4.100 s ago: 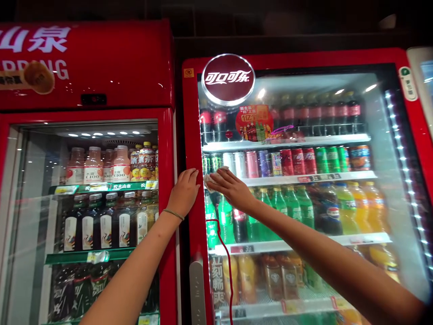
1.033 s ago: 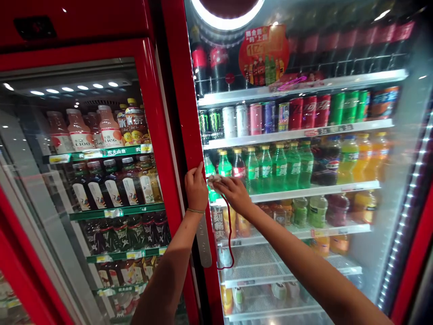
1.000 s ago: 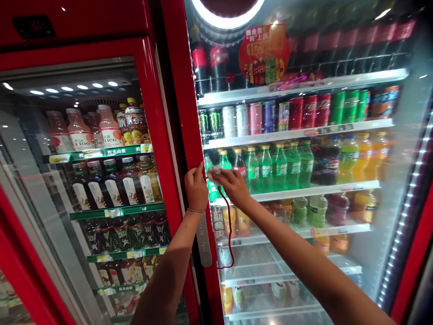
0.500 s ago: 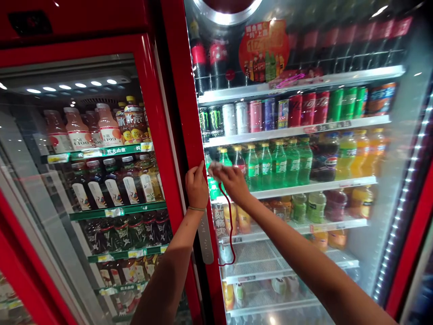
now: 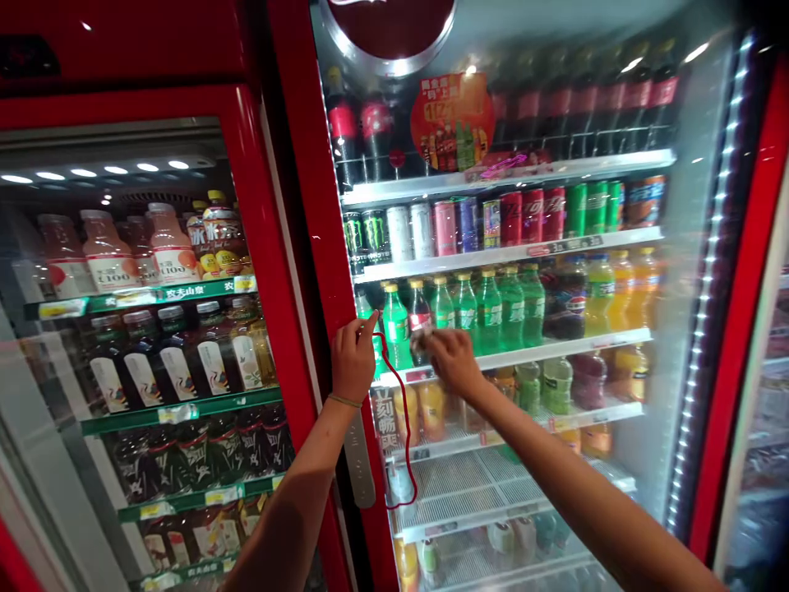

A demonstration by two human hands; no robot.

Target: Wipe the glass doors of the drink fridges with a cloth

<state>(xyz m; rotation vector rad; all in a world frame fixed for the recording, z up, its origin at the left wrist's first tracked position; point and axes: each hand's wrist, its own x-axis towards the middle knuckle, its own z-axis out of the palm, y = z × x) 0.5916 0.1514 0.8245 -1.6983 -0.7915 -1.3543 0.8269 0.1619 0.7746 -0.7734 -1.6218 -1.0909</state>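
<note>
My left hand [image 5: 353, 355] is closed at the edge of the red cooler door frame [image 5: 325, 247], just above a grey strip [image 5: 361, 469] on that frame. Its fingertips curl away from me and are partly hidden. In front of the door's glass, my right hand [image 5: 454, 358] pinches a small crumpled cloth [image 5: 422, 339], greyish white and slightly blurred. The cloth is against or very near the glass, before a dark cola bottle [image 5: 419, 306] on the shelf behind. A red curving line [image 5: 407, 427] runs down the glass between my hands.
Behind the glass, shelves hold cans [image 5: 444, 228], green bottles [image 5: 490, 304] and orange drinks [image 5: 622, 284]. A round red sticker [image 5: 453, 119] is on the upper glass. At left stands a second red cooler [image 5: 240, 164] with bottled drinks. A light strip [image 5: 708, 271] lines the right side.
My right hand has moved the cloth rightward and a little down across the glass, away from my left hand. My left hand stays at the door frame. The view has shifted slightly.
</note>
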